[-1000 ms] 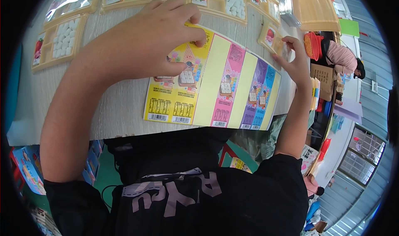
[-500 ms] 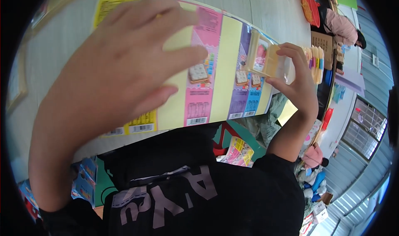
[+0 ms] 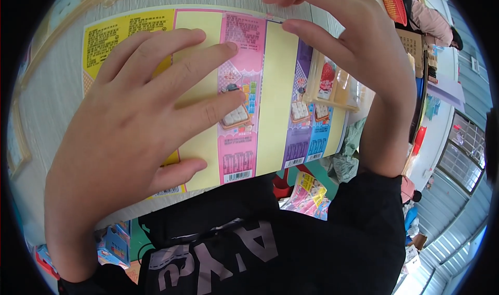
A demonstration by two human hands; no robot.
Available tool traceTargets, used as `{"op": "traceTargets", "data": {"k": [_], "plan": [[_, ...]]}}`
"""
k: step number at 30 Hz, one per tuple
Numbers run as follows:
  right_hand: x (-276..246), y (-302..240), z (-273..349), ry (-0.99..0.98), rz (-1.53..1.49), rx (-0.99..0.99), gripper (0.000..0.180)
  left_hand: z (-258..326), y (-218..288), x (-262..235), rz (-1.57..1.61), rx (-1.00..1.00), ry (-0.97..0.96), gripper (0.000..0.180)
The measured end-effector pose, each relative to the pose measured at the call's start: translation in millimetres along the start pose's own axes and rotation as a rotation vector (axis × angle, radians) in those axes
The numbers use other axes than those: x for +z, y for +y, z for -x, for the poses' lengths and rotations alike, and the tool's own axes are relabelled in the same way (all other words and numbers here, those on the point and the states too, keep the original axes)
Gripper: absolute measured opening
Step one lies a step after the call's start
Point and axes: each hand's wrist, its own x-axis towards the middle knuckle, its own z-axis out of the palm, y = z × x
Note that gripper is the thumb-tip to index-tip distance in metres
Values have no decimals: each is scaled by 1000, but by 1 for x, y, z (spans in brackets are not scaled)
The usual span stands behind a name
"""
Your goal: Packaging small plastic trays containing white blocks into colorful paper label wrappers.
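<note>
A sheet of labels point(image 3: 275, 97) with pale yellow backing lies across the table in front of me. On it are yellow, pink, purple and blue printed labels; the pink label point(image 3: 240, 152) runs down its middle. My left hand point(image 3: 145, 108) spreads over the left half, its fingers apart and reaching onto the pink label. At the far edge, my right hand point(image 3: 338, 30) has thumb and fingers apart, with nothing visible between them. A small cream plastic tray point(image 3: 338, 87) with a strawberry picture rests on the sheet's right end, partly hidden under my right wrist.
Pale wooden frames point(image 3: 31, 61) stand along the table's left and far sides. A red basket point(image 3: 392, 4) and a cardboard box point(image 3: 410, 43) are beyond on the right, near a person in pink point(image 3: 431, 22). Loose printed labels point(image 3: 306, 193) lie below the table's near edge.
My right hand has left the plastic tray and moved left to the sheet's far edge. My left hand has lowered over the sheet, fingers spread. The whole view has shifted slightly.
</note>
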Motion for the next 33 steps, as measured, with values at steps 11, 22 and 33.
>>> {"op": "traceTargets", "data": {"k": [11,22,33], "plan": [[17,26,4,46,-103,-42,14,-1,0,-2,-21,-54,-7,73],[-11,-33,-41,-365,176,583,12,-3,3,-3,-25,-60,-30,72],[-10,-34,-36,-355,224,555,12,12,7,-4,-41,-56,-47,71]]}}
